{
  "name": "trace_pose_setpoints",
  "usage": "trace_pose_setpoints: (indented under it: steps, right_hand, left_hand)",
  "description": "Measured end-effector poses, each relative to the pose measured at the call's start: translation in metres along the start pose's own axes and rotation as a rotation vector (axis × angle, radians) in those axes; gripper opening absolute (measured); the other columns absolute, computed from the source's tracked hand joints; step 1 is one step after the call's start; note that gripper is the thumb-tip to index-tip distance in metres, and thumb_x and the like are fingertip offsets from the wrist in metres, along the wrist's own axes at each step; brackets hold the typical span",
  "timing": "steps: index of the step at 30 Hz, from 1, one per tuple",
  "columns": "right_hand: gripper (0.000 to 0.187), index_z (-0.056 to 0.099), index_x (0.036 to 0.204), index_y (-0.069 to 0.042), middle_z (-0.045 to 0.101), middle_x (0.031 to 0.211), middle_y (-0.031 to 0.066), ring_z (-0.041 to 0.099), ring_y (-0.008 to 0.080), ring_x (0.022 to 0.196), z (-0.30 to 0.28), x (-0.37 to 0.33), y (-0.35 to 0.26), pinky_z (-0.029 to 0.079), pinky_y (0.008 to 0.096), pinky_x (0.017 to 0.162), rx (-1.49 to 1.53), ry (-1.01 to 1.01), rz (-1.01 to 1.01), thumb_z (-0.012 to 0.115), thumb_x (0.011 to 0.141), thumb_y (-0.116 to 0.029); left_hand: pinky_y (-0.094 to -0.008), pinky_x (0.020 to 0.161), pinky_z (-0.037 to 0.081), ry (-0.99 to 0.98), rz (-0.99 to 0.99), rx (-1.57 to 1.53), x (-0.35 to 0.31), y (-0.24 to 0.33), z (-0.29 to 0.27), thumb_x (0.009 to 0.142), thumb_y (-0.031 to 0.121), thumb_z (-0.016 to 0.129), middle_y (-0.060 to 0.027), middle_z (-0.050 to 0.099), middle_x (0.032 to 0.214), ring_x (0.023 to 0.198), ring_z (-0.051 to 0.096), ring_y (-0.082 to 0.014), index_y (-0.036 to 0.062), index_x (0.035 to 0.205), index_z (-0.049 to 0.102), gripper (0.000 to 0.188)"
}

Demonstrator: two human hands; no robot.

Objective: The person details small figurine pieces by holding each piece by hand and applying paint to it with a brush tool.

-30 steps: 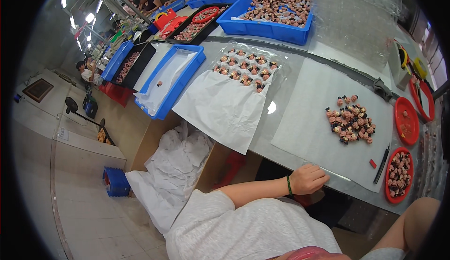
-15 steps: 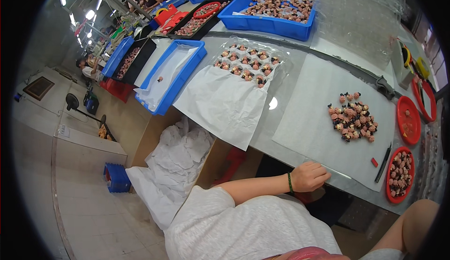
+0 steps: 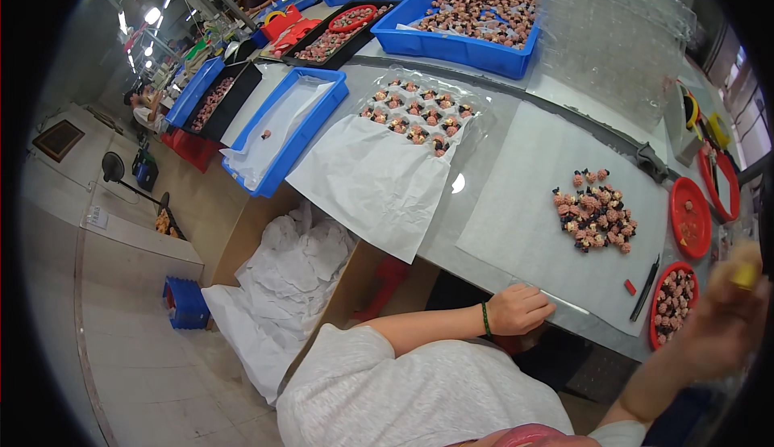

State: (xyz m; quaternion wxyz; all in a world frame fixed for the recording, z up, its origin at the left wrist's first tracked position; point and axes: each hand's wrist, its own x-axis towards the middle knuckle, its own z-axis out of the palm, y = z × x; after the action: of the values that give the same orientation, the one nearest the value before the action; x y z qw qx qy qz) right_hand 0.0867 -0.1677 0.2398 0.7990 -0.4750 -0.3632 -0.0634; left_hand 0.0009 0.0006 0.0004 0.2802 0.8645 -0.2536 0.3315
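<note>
My left hand (image 3: pixel 522 308) rests at the table's front edge with its fingers curled. Its palm side is hidden, so anything inside cannot be seen. My right hand (image 3: pixel 721 322) is raised at the far right and smeared by motion. Something yellow (image 3: pixel 743 276) shows at its fingers; whether it is held or worn I cannot make out. Nearest to that hand is a red oval tray (image 3: pixel 666 324) of small pink-and-black figurine pieces. A pile of such pieces (image 3: pixel 595 213) lies on a white sheet (image 3: pixel 504 217), with a black pen-like tool (image 3: pixel 644 289) and a small red block (image 3: pixel 630 287) beside it.
Left of the sheet, a clear blister tray (image 3: pixel 484 112) holds rows of pieces, partly under white paper (image 3: pixel 363 185). Blue bins (image 3: pixel 451 44) stand behind. A second red tray (image 3: pixel 676 225) is at the right. A carton (image 3: pixel 242 233) of crumpled paper stands below the table. Several people work farther back.
My right hand has risen into view at the far right, bringing the yellow thing with it. My left hand stays at the table edge. The whole view has shifted slightly.
</note>
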Motion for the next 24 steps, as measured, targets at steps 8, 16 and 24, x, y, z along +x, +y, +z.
trace_pose_setpoints:
  steps: [8, 16, 24]
  right_hand:
    - [0.052, 0.036, 0.12, -0.004, 0.053, 0.083, 0.0061, 0.049, 0.0098, 0.056, -0.036, -0.144, 0.141, 0.038, 0.0194, 0.043, -0.235, 0.219, 0.367, 0.029, 0.091, -0.046]
    - [0.021, 0.049, 0.096, -0.002, 0.048, 0.084, 0.0052, 0.046, 0.0089, 0.065, -0.049, -0.17, 0.156, 0.04, 0.0204, 0.052, -0.293, 0.501, 0.388, 0.039, 0.089, -0.02]
    - [0.015, 0.049, 0.097, -0.003, 0.046, 0.069, 0.0015, 0.043, 0.0076, 0.059, -0.049, -0.136, 0.158, 0.037, 0.0203, 0.052, -0.318, 0.48, 0.367, 0.049, 0.088, -0.015]
  left_hand:
    - [-0.0252, 0.05, 0.036, -0.006, 0.005, 0.014, 0.001, -0.003, 0.002, 0.062, 0.009, 0.061, 0.0001, 0.05, 0.071, 0.058, 0.048, -0.0134, 0.0055, 0.088, 0.058, 0.026]
    - [-0.025, 0.049, 0.036, 0.001, -0.009, -0.005, -0.002, 0.005, 0.003, 0.061, 0.008, 0.062, -0.0005, 0.051, 0.07, 0.058, 0.049, -0.0139, 0.005, 0.086, 0.059, 0.025]
    - [-0.0296, 0.045, 0.036, 0.003, -0.031, -0.005, 0.007, -0.007, 0.006, 0.058, 0.005, 0.064, -0.0025, 0.052, 0.068, 0.052, 0.049, -0.0182, 0.0066, 0.086, 0.06, 0.027]
